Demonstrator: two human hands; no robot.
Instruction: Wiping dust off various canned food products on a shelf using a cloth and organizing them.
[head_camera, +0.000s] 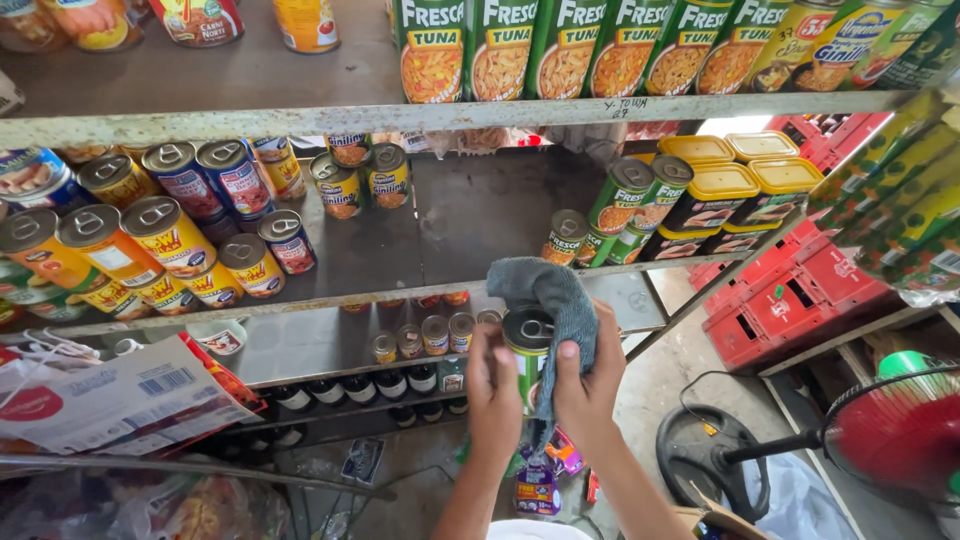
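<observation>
Green-labelled cans (560, 45) along top shelf (300, 122)

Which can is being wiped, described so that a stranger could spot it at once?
Start at the grey metal shelving stocked with tins. In front of its middle shelf, two hands meet; the left hand steadies a green can with a silver pull-tab lid. It alone is off the shelves, with a grey cloth from the right hand draped over it.
</observation>
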